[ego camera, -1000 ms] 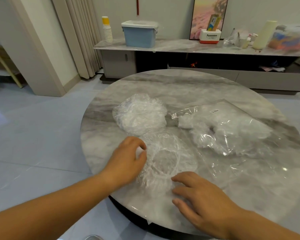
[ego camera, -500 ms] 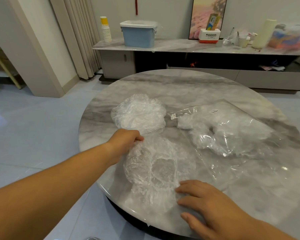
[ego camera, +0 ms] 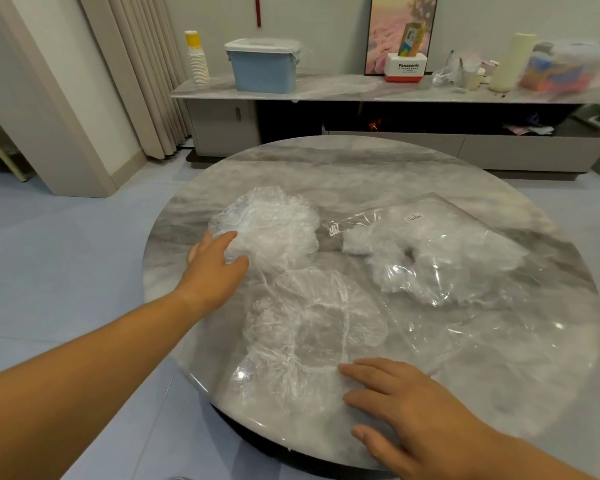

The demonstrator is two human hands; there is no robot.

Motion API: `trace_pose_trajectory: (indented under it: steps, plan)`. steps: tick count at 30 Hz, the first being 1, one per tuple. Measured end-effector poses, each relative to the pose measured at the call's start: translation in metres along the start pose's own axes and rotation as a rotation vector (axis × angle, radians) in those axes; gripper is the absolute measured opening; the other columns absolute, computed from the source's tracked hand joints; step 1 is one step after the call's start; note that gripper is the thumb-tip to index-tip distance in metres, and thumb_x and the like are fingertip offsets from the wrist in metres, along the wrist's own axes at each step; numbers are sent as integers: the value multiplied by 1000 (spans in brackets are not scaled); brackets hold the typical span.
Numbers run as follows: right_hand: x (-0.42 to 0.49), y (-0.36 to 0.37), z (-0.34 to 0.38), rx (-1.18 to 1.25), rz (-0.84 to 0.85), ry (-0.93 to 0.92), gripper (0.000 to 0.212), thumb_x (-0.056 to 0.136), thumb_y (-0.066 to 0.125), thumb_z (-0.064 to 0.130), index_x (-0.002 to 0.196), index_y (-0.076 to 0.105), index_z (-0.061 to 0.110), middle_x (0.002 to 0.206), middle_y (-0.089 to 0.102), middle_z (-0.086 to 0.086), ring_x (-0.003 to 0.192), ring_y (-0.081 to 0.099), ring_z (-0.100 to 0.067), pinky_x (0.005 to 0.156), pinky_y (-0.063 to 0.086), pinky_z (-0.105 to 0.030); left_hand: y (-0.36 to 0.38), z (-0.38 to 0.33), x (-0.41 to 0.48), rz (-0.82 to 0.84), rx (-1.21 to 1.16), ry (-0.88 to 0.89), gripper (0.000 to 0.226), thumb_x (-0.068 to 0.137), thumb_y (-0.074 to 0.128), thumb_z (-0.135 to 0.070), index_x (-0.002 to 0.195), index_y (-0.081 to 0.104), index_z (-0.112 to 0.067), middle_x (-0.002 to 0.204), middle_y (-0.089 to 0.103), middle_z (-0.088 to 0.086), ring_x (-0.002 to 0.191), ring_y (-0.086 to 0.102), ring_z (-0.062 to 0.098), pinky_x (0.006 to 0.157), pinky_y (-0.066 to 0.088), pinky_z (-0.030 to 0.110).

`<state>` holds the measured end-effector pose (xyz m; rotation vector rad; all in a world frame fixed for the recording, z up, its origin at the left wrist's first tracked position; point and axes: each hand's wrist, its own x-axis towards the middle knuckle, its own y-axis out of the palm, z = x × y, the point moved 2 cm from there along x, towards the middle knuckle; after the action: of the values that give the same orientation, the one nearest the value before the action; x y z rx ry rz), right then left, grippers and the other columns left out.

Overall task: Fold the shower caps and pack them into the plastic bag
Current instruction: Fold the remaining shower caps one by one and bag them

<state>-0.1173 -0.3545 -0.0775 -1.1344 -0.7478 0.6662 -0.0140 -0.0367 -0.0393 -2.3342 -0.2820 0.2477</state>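
Note:
A clear shower cap (ego camera: 312,327) lies spread flat on the round marble table (ego camera: 361,168), near its front edge. My right hand (ego camera: 406,414) rests on the cap's near right rim with its fingers straight. Behind the cap sits a crumpled pile of shower caps (ego camera: 274,223). My left hand (ego camera: 215,265) touches the pile's near left side, thumb and fingers spread apart, and plastic hides some fingertips. To the right lies the clear plastic bag (ego camera: 458,258) with several white caps inside, its mouth facing left.
The table's front rim is just below my right hand. Beyond the table stands a long low cabinet (ego camera: 361,88) carrying a blue lidded box (ego camera: 264,64), stacked paper cups (ego camera: 197,58) and other clutter. Curtains hang at the back left over tiled floor.
My left hand let go of the flat cap's far edge and moved away from me to the pile. The flat cap settled back onto the table. My right hand stayed on its rim.

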Motion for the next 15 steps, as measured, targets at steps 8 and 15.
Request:
trace_pose_trajectory:
  steps: [8, 15]
  plan:
    - [4, -5, 4, -18, -40, 42, 36, 94, 56, 50, 125, 63, 32, 144, 55, 8, 118, 56, -11, 92, 50, -28, 8, -2, -18, -240, 327, 346, 38, 97, 55, -28, 134, 52, -21, 142, 38, 3, 134, 32, 24, 112, 25, 40]
    - [4, -3, 5, 14, -42, 68, 39, 95, 55, 52, 129, 59, 33, 154, 44, 3, 132, 50, -13, 98, 49, -30, 33, -2, -28, 173, 457, 356, 41, 106, 32, -43, 137, 54, -27, 137, 54, -5, 129, 45, 19, 111, 33, 37]
